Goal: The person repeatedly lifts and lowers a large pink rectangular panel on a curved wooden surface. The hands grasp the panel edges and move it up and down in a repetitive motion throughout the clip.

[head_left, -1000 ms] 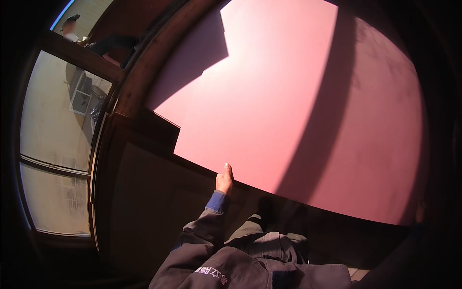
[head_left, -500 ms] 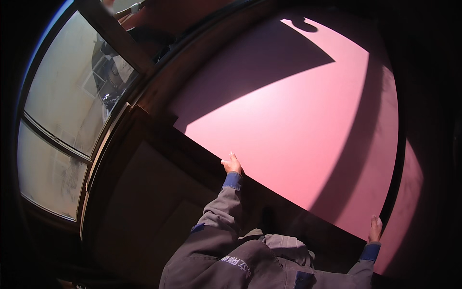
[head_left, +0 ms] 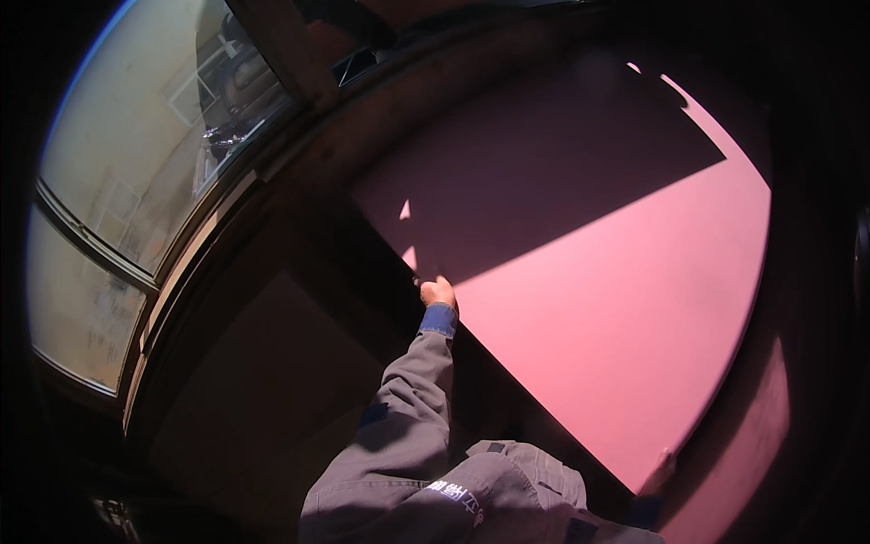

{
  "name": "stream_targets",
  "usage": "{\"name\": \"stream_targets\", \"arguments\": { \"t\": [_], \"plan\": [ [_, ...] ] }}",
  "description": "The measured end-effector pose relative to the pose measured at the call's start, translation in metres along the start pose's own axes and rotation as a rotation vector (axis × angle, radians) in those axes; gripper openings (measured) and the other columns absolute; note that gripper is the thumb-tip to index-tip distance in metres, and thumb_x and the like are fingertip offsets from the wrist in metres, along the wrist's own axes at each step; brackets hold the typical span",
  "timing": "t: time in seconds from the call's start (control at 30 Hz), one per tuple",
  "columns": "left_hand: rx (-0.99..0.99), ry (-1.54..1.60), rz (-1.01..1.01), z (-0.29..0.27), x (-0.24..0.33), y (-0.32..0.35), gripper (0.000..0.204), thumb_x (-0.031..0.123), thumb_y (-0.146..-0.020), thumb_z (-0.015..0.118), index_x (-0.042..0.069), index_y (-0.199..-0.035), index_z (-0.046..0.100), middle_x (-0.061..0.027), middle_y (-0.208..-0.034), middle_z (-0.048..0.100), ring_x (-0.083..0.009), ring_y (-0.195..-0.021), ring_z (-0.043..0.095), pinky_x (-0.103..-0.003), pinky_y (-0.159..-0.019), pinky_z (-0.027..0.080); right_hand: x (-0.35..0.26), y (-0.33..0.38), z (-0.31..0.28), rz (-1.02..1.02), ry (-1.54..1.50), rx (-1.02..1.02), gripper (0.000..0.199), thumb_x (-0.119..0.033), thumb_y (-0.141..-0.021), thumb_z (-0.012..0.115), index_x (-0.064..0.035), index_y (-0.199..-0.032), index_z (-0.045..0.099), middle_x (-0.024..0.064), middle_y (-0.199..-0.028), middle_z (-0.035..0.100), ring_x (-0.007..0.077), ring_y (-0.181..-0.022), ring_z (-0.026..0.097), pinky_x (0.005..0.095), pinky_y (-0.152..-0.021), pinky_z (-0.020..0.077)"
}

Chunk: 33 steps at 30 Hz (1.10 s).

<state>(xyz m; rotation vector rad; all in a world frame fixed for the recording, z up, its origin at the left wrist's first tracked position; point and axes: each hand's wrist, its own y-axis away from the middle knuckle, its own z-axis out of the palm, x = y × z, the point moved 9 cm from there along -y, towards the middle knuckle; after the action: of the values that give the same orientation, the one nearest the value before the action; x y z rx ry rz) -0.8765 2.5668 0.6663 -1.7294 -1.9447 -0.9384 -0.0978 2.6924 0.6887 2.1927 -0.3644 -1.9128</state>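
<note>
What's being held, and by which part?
A large pink sheet: left hand grips its near edge; right hand, partly shadowed, holds its near right corner.

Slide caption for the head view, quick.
Left hand and right hand holding a partly shadowed pink panel by its edges.

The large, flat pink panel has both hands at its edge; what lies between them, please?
In the head view, the pink panel lies bare and sunlit between the left hand and right hand.
</note>
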Motion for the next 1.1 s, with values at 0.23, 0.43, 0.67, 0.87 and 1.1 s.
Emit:
{"name": "stream_targets", "arguments": {
  "t": [0.23,0.43,0.67,0.87,1.1],
  "plan": [
    [-0.694,1.773,0.089,0.105,-0.014,-0.06,0.071,0.061,-0.091,0.047,0.007,-0.137,0.047,-0.0072,-0.137,0.049,-0.0214,-0.121,0.046,-0.033,-0.107,0.033,-0.019,-0.065,0.041,-0.139,0.153,0.077,0.043,-0.026,-0.099,0.044,0.0061,-0.127,0.048,0.0179,-0.117,0.059,0.0252,-0.1,0.057,0.0367,-0.086,0.0468],
    [0.287,0.192,0.219,0.014,0.041,-0.006,0.087,0.049,-0.092,0.055,-0.021,-0.135,0.026,-0.0434,-0.126,0.045,-0.0487,-0.12,0.049,-0.046,-0.102,0.041,-0.006,-0.085,0.033,-0.15,0.276,0.089,0.043,-0.027,-0.098,0.046,0.0078,-0.124,0.049,0.0211,-0.11,0.061,0.0278,-0.093,0.059,0.039,-0.083,0.0473],
    [0.104,0.167,0.162,0.003,0.053,-0.01,0.085,0.052,-0.093,0.05,-0.019,-0.135,0.029,-0.0401,-0.122,0.051,-0.0477,-0.114,0.054,-0.047,-0.097,0.044,-0.002,-0.098,0.035,-0.2,0.231,0.101,0.044,-0.025,-0.099,0.047,0.0099,-0.126,0.047,0.0261,-0.109,0.061,0.0332,-0.094,0.06,0.0408,-0.084,0.0474],
    [0.222,-0.003,0.525,-0.054,0.065,0.038,0.063,0.04,-0.089,0.06,-0.007,-0.129,0.045,-0.0292,-0.121,0.057,-0.0425,-0.113,0.056,-0.045,-0.097,0.044,-0.015,-0.095,0.022,-0.145,0.517,0.059,0.049,-0.026,-0.1,0.046,0.0084,-0.133,0.042,0.0299,-0.123,0.056,0.0407,-0.108,0.057,0.0404,-0.092,0.0455],
    [0.093,0.233,0.599,-0.101,0.112,0.066,0.047,0.042,-0.093,0.059,-0.003,-0.108,0.062,-0.0166,-0.101,0.068,-0.0255,-0.095,0.066,-0.036,-0.084,0.051,0.004,-0.095,0.027,-0.096,0.499,0.007,0.051,-0.031,-0.1,0.045,0.0067,-0.136,0.043,0.0306,-0.132,0.05,0.0404,-0.118,0.053,0.0409,-0.101,0.0413]
  ]
}}
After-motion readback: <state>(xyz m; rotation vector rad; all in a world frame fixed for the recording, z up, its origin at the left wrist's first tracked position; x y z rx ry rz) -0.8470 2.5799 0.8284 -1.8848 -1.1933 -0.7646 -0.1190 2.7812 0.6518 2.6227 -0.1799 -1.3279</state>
